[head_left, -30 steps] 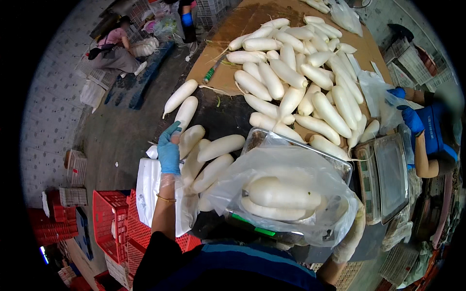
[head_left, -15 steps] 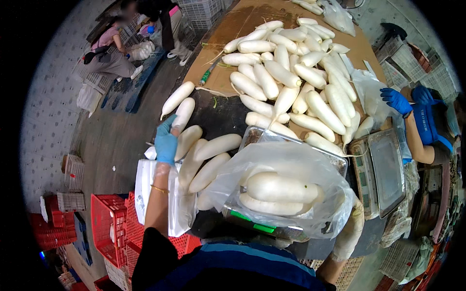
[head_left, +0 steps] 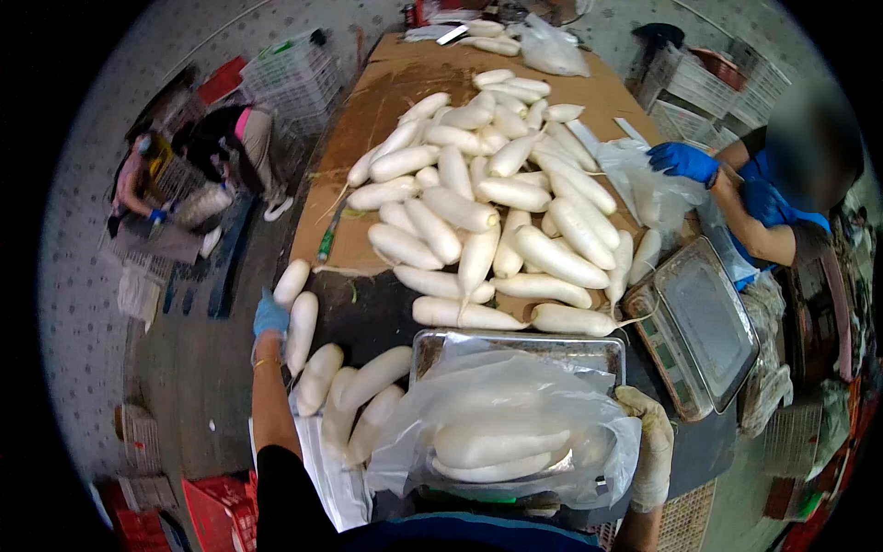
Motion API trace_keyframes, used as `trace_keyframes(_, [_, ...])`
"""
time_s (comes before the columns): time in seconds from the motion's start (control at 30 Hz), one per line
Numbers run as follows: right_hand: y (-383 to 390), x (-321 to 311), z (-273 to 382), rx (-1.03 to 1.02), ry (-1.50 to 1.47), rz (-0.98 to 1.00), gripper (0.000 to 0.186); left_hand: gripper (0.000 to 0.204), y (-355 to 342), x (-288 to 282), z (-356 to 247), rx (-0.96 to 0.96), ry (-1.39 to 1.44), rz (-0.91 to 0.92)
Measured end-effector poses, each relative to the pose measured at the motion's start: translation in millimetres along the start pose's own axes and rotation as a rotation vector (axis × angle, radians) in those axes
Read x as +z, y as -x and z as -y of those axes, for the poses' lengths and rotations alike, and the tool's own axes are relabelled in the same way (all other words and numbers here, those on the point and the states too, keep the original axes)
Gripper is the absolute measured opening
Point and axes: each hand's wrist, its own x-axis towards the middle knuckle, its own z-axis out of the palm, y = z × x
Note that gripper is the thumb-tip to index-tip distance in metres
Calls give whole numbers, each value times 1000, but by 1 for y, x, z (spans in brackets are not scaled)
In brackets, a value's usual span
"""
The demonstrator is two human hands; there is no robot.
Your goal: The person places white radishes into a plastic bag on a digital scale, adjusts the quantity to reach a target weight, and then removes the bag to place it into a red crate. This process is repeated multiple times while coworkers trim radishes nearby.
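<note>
My left hand [head_left: 269, 317], in a blue glove, is closed round the lower end of a white daikon radish [head_left: 293, 281] at the table's left edge. A second daikon [head_left: 301, 331] lies right beside it. Closer to me, several more daikons [head_left: 372, 373] rest partly over a stack of white plastic bags [head_left: 317, 474]. In front of me a clear plastic bag [head_left: 395, 451] with daikons inside lies on a metal scale tray [head_left: 515, 348]. My right hand [head_left: 651, 442], in a cream glove, grips this bag's right edge; its fingertips are partly hidden.
A big heap of daikons [head_left: 497, 198] covers the cardboard [head_left: 345, 120] beyond the tray. Left of it lies a green-handled knife [head_left: 326, 239]. A second scale [head_left: 708, 322] stands at right, near a co-worker's blue-gloved hand [head_left: 682, 163]. Red crates [head_left: 221, 515] stand at lower left.
My left hand has shifted from the second daikon to the leftmost one. My right hand stays at the bag's edge. The whole view has swung, with the table now more upright in it.
</note>
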Motion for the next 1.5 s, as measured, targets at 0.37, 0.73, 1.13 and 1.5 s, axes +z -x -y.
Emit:
trace_keyframes(0.37, [5,-10,2,-88,-101,125,48,69,56,-36,-27,-217,1010,128])
trace_keyframes(0.73, [39,-4,13,-143,-130,277,82,58,302,-194,-87,528,1280,363])
trace_keyframes(1.13, [80,34,10,-258,1,267,76,62,351,-128,-172,1228,420,-2])
trace_keyframes(1.5, [55,34,4,-215,-87,199,45,41,281,-29,-210,1216,331,94])
